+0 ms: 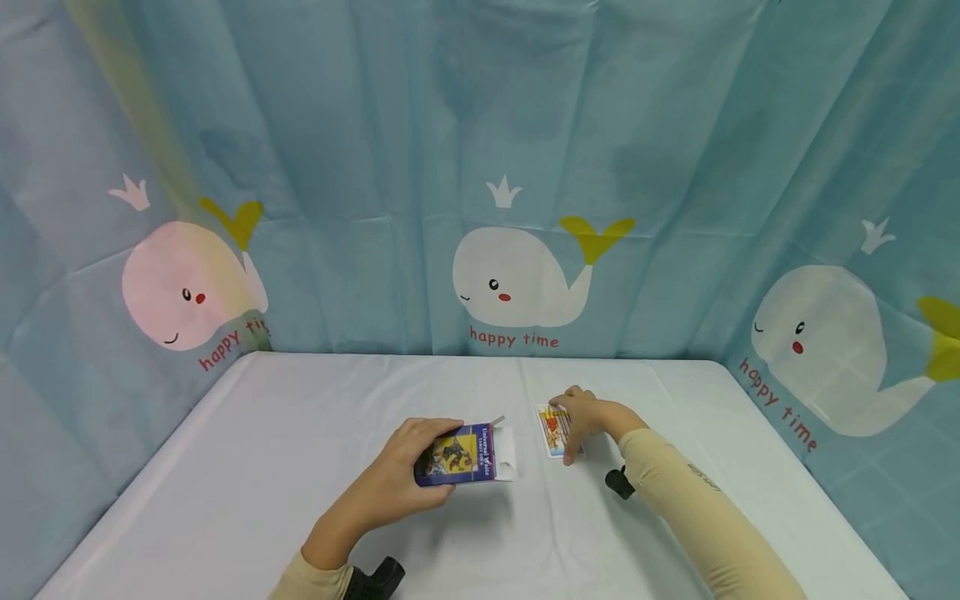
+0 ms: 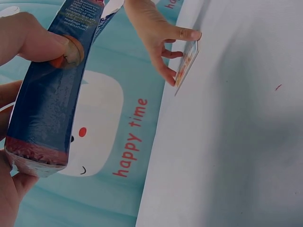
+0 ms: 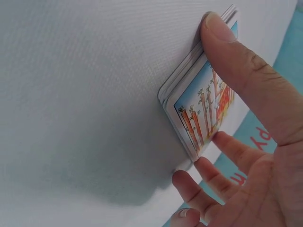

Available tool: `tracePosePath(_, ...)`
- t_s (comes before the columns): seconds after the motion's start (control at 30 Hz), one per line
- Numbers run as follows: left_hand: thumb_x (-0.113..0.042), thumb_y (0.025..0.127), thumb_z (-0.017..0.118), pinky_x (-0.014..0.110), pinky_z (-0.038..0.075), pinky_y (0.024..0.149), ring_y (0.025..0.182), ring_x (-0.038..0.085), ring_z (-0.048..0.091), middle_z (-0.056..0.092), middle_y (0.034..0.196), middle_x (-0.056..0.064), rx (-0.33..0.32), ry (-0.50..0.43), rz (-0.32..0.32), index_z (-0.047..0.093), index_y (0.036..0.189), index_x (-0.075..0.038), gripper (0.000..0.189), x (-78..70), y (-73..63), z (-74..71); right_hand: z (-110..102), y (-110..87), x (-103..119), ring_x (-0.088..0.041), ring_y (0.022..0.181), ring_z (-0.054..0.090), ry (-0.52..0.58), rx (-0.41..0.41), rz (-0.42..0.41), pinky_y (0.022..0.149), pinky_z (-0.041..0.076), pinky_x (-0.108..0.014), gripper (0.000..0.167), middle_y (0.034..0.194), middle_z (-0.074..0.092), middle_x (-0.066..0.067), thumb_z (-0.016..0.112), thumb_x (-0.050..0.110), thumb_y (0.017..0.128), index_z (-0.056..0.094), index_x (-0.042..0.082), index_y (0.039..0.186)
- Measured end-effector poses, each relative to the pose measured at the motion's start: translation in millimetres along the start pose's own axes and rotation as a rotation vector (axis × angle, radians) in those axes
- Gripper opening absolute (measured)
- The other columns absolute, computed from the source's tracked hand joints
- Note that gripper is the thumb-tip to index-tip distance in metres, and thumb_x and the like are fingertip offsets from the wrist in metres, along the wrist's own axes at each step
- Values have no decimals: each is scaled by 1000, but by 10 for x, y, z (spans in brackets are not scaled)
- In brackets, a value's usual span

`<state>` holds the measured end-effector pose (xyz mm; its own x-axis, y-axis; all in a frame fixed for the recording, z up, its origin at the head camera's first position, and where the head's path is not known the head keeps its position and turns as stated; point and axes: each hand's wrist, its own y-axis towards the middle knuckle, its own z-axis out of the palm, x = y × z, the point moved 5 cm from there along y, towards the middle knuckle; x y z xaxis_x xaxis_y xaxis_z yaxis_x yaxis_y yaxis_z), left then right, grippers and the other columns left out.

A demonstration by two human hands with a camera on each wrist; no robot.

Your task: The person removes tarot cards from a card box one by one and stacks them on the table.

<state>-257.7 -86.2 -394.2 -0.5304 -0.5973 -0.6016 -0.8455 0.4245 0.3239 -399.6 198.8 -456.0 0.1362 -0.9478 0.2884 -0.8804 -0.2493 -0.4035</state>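
My left hand grips a blue tarot card box above the table, its thumb on one narrow side and fingers on the opposite one. White flaps stand open at the box's right end; whether anything is inside I cannot see. In the left wrist view, the box's dark blue side faces the camera. To the right, my right hand holds a small stack of tarot cards by its edges, thumb on the near edge and fingertips on the far one. Orange-brown staffs show on the top card.
A white cloth covers the table. Behind it hangs a blue-green curtain with printed whales. Black wrist devices sit at both sleeves.
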Motion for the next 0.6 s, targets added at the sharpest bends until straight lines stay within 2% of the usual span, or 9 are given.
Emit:
tracePosePath(0.37,-19,76,81,37,44,90,118,12,45,57,135,-7,5,-12,-3,52,142,-26,73,9,-2,10,7,-1,-10,-38,137,35,-8,-9,-14,107,35,-64,105,153,34,-18,96,28,59,44,17,149)
tracePosePath(0.6,-20,76,81,38,44,91,119,12,46,56,136,-7,6,-11,-8,52,142,-26,73,-3,-2,-1,5,-13,-26,-38,138,35,-15,-9,5,108,35,-64,106,153,33,-18,96,30,59,44,18,150)
